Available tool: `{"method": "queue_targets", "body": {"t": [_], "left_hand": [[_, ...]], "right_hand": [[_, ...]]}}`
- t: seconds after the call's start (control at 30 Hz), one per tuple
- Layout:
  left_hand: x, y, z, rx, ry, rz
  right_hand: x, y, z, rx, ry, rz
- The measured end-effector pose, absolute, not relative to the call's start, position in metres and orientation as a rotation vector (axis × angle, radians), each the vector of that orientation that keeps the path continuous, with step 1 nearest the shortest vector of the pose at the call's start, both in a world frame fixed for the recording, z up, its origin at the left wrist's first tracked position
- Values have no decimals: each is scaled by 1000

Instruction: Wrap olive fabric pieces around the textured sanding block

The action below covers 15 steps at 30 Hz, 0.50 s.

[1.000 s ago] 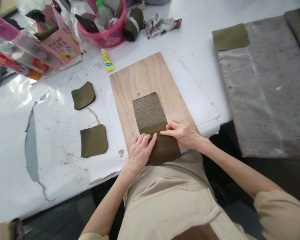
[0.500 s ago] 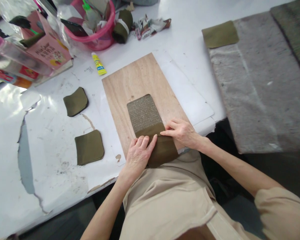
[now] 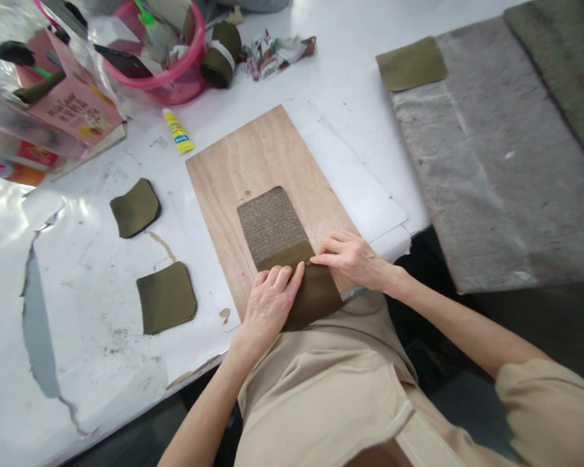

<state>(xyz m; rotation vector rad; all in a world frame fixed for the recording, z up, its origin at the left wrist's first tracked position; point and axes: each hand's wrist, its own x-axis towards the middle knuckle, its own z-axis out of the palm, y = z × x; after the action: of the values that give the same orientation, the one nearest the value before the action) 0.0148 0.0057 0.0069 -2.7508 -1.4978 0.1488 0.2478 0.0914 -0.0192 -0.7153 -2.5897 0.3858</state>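
A piece of olive fabric [image 3: 316,295] hangs over the near edge of a wooden board [image 3: 243,152], with a seam or fold running across it. Beyond the fold, its textured grey-brown panel [image 3: 275,224] lies flat on the wood. My left hand [image 3: 272,295] presses on the fold with bent fingers, its index fingertip right at the crease. From the other side my right hand [image 3: 348,258] pinches the same crease, finger curled in and tip close to the left index. What lies under the fingertips is hidden.
Two stacks of olive fabric pieces [image 3: 166,298] lie left of the board. A yellow glue tube [image 3: 178,131], a pink basket [image 3: 175,91] and a fabric roll [image 3: 221,55] stand behind. At right, a grey felt-like sheet [image 3: 496,162] carries an olive piece [image 3: 413,63].
The view has shifted slightly, so the table things appear a little further left. Both hands stay at the crease with almost no visible movement.
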Motion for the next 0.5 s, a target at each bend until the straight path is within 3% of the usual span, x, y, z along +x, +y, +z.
{"method": "queue_targets", "body": {"t": [0.23, 0.5], "left_hand": [[17, 10, 12, -2794, -1539, 222], [21, 16, 17, -2839, -1492, 232]], "right_hand": [[248, 90, -17, -742, -2566, 418], [247, 87, -20, -712, -2580, 234]]}}
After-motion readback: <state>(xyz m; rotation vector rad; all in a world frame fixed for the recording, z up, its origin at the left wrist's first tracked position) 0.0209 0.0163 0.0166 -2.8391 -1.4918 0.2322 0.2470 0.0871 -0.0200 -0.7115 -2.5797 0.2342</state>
